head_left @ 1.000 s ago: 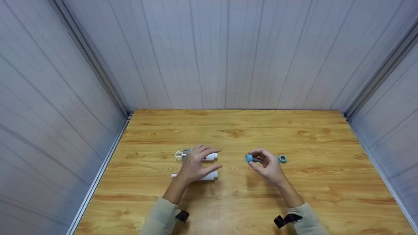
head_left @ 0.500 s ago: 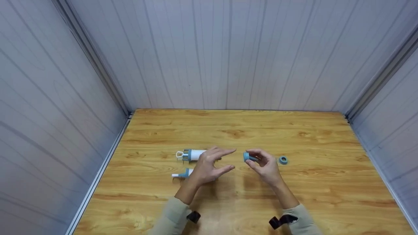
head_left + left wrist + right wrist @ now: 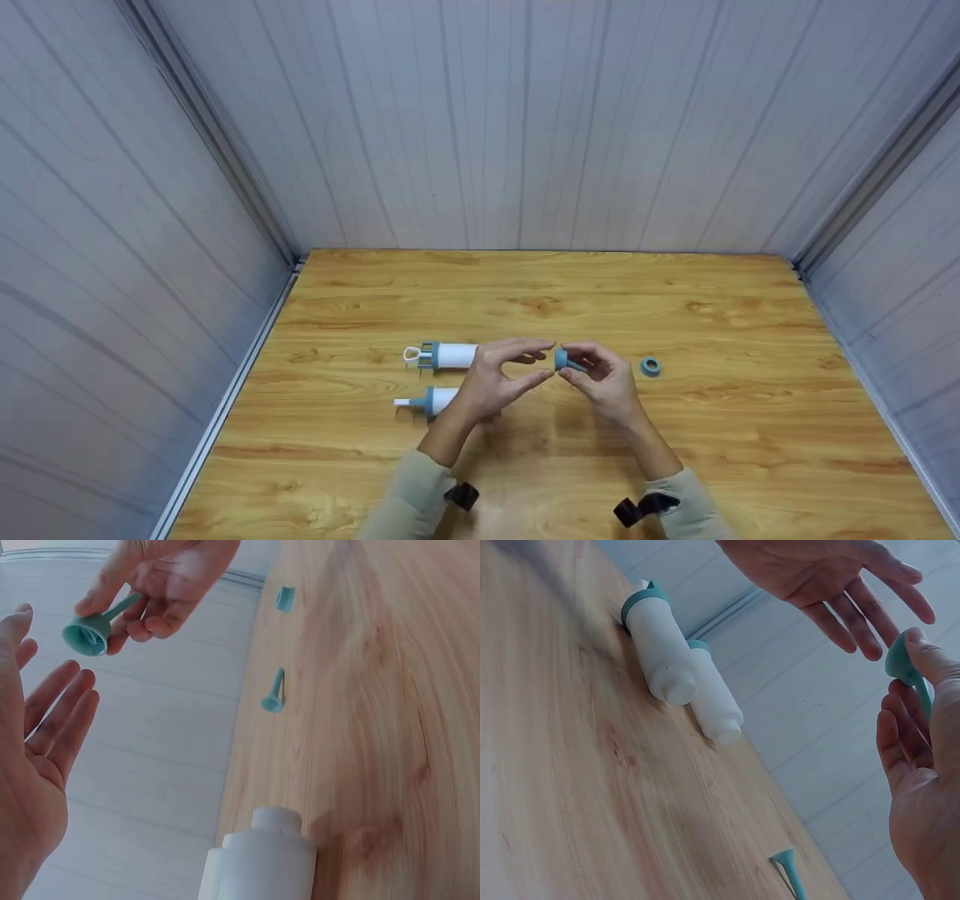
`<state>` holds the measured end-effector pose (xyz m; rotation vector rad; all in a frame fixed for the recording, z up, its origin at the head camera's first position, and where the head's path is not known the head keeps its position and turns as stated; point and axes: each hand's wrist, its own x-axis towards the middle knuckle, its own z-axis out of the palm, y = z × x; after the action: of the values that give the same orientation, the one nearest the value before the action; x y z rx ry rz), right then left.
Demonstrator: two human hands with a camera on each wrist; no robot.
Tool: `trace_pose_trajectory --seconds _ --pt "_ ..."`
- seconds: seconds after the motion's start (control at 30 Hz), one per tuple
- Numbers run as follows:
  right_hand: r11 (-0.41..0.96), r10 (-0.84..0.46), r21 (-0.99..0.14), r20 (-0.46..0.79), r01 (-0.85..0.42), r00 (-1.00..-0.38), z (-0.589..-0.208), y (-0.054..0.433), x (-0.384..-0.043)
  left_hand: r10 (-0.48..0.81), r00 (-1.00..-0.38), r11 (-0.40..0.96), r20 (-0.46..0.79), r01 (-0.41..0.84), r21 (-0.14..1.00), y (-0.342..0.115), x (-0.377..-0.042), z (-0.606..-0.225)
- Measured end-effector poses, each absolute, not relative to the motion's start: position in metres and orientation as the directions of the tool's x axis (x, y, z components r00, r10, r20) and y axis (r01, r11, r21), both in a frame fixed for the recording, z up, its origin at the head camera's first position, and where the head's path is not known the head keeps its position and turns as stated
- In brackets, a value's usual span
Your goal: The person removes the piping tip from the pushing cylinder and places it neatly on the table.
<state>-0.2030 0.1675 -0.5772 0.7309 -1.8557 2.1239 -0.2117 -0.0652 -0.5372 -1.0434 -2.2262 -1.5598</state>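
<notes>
My right hand (image 3: pixel 606 379) pinches a teal funnel-shaped nozzle (image 3: pixel 88 634) between thumb and fingers, its wide hollow end turned toward the left. Above the table, my left hand (image 3: pixel 501 381) has its fingers and thumb spread apart, with the tips right beside the nozzle's wide end. Beneath and behind the left hand lie two white cylinders with teal end collars, a far one (image 3: pixel 456 355) with a white ring handle and a near one (image 3: pixel 442 400). Part of both is covered by that hand in the head view.
A teal ring cap (image 3: pixel 650 367) lies on the wooden table (image 3: pixel 750 450), right of my right hand. A second teal nozzle (image 3: pixel 273 699) rests on the table in the left wrist view. Pale panel walls (image 3: pixel 480 135) stand at the back and sides.
My left hand has moved right, off the cylinders' collars, to beside the nozzle. My right hand has shifted slightly left with the nozzle still pinched.
</notes>
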Motion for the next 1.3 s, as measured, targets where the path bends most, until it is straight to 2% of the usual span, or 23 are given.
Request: trace_pose_trajectory --seconds 0.4,0.97,1.3 --pt "-0.152 -0.167 -0.850 0.525 -0.505 -0.834 -0.5752 0.1660 -0.2015 0.403 -0.715 0.129 0.571 0.662 0.738 -0.0589 -0.2148 -0.5411" --pt "-0.173 -0.196 -0.840 0.541 -0.514 -0.818 -0.5753 0.1671 -0.2016 0.403 -0.755 0.117 0.517 0.603 0.789 -0.0600 -0.2144 -0.5413" --pt "-0.169 -0.211 -0.838 0.546 -0.519 -0.811 -0.5742 0.1693 -0.2017 0.398 -0.726 0.134 0.561 0.651 0.747 -0.0618 -0.2158 -0.5363"
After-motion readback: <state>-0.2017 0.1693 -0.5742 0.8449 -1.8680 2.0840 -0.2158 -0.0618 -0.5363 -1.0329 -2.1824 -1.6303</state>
